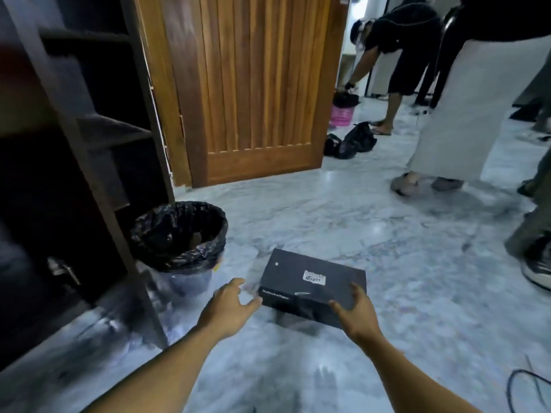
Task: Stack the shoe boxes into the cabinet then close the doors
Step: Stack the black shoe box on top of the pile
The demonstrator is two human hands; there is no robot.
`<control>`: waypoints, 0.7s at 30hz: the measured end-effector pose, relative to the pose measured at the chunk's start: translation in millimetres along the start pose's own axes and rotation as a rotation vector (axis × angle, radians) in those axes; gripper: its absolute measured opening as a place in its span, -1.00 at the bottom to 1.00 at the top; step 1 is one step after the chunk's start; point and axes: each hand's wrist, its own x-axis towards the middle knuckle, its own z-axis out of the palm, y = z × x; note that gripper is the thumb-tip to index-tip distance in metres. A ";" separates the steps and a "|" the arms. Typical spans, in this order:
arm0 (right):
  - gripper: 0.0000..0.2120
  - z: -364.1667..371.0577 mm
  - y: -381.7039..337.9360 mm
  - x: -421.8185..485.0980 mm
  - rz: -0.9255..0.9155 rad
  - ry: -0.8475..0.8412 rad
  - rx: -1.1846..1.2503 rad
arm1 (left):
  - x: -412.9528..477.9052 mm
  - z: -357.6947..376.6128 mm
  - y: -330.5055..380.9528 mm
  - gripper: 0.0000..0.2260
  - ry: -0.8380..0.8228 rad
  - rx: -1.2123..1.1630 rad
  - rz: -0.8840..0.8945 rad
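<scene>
A black shoe box [301, 280] with a white label on its lid lies on the marble floor in front of me. My left hand [231, 307] is open just left of the box's near corner, fingers spread, a small gap from it. My right hand [356, 311] is open with its fingers against the box's near right corner. The dark wooden cabinet [98, 135] stands at my left with its shelves exposed; its open door [152, 311] juts out low beside my left arm.
A bin lined with a black bag [179, 234] stands between cabinet and box. A wooden room door [253, 84] is open behind. Several people stand at the right; one bends over a pink bin [341, 113]. Black bags [350, 141] lie on the floor. A cable [524, 389] lies bottom right.
</scene>
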 end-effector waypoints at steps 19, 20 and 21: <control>0.28 15.3 130.5 93.7 0.245 -0.042 0.282 | 153.9 121.8 -36.4 0.27 -0.202 -0.302 -0.168; 0.30 16.2 132.3 98.1 0.231 -0.042 0.297 | 156.5 124.8 -36.8 0.27 -0.199 -0.318 -0.163; 0.33 16.9 134.0 102.1 0.216 -0.043 0.306 | 160.0 127.7 -38.3 0.26 -0.194 -0.333 -0.165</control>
